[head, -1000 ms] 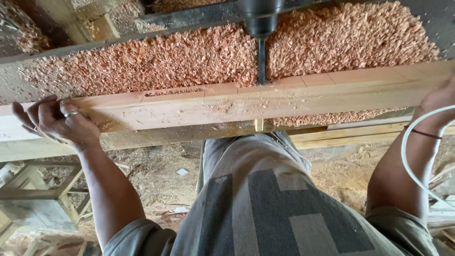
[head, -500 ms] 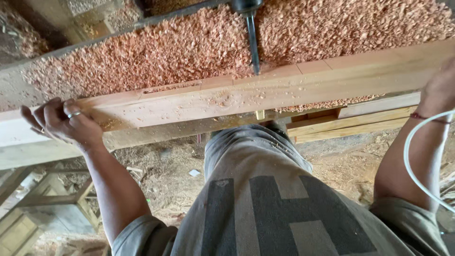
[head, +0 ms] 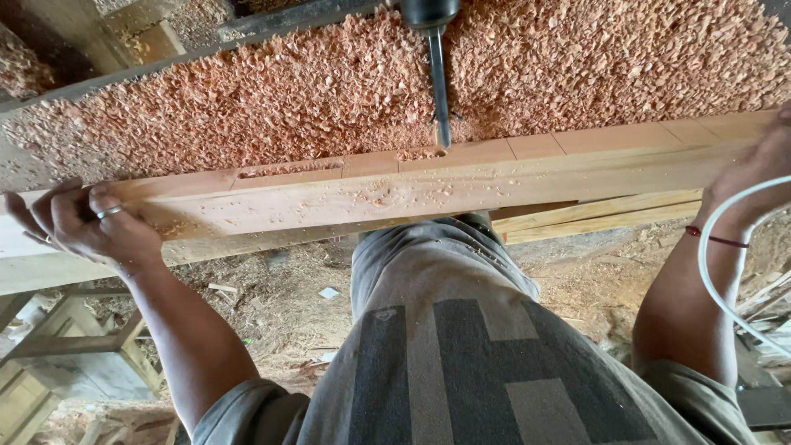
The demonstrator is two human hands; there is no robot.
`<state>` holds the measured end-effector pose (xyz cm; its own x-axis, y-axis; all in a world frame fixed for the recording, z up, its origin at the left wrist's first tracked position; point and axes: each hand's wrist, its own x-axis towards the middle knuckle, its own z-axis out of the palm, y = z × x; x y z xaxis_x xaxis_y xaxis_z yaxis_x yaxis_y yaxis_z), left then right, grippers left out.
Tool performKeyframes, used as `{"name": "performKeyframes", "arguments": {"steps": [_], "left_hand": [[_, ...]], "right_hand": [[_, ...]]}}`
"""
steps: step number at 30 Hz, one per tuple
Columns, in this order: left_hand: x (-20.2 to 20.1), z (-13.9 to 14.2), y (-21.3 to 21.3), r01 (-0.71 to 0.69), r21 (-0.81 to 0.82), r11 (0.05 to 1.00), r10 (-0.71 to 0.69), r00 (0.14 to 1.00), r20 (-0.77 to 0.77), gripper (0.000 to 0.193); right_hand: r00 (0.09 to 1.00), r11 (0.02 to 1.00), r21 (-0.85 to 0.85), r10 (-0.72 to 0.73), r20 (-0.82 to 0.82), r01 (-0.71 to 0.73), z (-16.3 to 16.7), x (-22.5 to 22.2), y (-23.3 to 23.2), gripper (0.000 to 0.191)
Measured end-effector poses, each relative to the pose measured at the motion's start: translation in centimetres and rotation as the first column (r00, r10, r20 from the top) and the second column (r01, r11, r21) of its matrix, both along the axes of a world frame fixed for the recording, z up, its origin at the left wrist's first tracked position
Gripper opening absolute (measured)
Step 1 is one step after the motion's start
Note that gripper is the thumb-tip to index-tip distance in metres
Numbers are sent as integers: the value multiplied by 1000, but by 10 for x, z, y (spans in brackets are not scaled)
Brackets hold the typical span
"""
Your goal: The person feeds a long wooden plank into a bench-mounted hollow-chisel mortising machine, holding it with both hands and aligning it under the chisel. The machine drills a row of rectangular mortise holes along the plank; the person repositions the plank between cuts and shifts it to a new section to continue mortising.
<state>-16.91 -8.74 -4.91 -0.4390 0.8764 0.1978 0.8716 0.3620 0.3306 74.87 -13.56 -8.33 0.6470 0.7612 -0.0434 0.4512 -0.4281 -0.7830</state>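
Gripping the long timber beam – left hand clamped on its left end, right hand curled at the right – it ran left-right under the drill bit, beside wood shavings

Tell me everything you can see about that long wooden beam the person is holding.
The wooden beam is long, pale and squared, lying level across the view. Its top face carries pencilled cross lines and a shallow slot holding shavings. The left hand grips its left end, the right hand its right. A dark drill bit meets the top face mid-length.
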Motion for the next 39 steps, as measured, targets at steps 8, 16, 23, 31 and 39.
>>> {"name": "performKeyframes", "arguments": {"steps": [8,16,23,31,39], "left_hand": [[18,16,13,-208,-122,971,235,928,289,45],[1,4,4,89,125,988,-92,996,15,40],[14,14,13,-267,-54,962,255,812,526,8],[13,16,11,-196,24,980,148,813,562,7],[-23,-13,-8,-91,63,994,74,969,236,28]], "right_hand": [[937,963,-107,265,228,-246,5,-1,-5,24],[965,994,101,-9,-262,37,-11,1,9,24],[958,994,100,62,-281,-35,-6,-1,7,30],[944,992,128,51,-326,-10,-19,18,9,29],[882,999,40,35,-471,-18,-19,22,32,29]]}}
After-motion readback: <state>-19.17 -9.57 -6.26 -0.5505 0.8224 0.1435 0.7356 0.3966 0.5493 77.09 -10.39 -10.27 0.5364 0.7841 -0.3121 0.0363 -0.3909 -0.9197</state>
